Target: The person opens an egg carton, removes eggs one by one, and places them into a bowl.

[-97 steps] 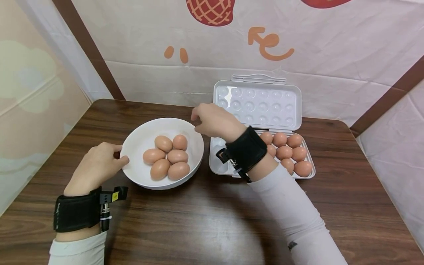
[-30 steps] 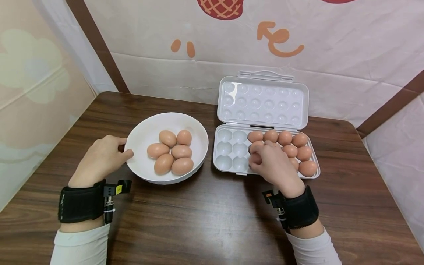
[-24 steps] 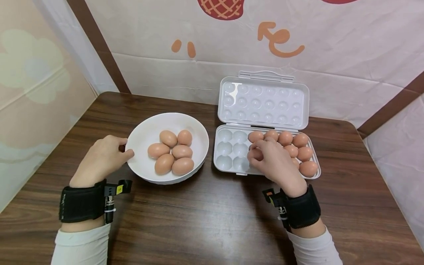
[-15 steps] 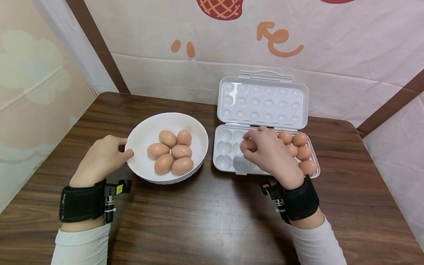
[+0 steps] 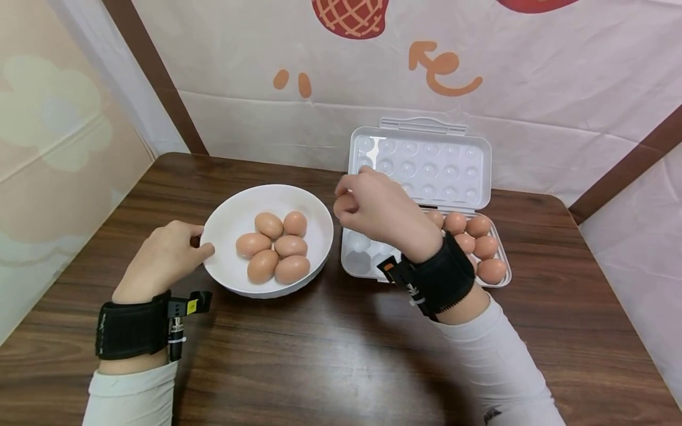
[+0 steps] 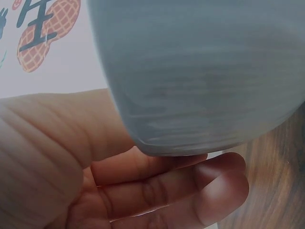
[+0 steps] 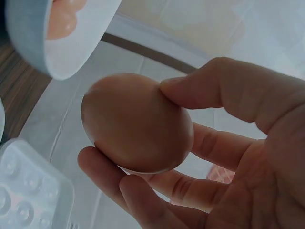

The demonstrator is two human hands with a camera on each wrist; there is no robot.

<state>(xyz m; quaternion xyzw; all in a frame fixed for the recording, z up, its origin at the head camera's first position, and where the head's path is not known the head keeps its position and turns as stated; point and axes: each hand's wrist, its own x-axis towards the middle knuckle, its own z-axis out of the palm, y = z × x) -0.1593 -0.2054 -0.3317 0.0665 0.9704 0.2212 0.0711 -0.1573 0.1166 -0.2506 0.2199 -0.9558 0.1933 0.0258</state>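
My left hand [image 5: 160, 257] grips the left rim of a white bowl [image 5: 226, 222], thumb over the edge. In the left wrist view its fingers curl beneath the bowl's wall [image 6: 200, 95]. Several brown eggs [image 5: 269, 245] lie clustered in the bowl. My right hand [image 5: 386, 207] is raised beside the bowl's right rim, partly over the egg box. It holds one brown egg [image 7: 136, 121] between thumb and fingers. The white egg box [image 5: 358, 242] stands with several eggs [image 5: 485, 247] in its right part; my right hand and wrist hide some of its cells.
The egg box's dimpled lid [image 5: 453, 171] stands raised at the back, near the printed cloth wall [image 5: 240, 124]. A dark wood table [image 5: 298, 349] bears both containers. Black wrist straps [image 5: 439, 275] with small cameras sit on both wrists.
My right hand has lifted an egg from the egg box and carried it left and up toward the bowl. My left hand keeps its grip on the bowl's rim.
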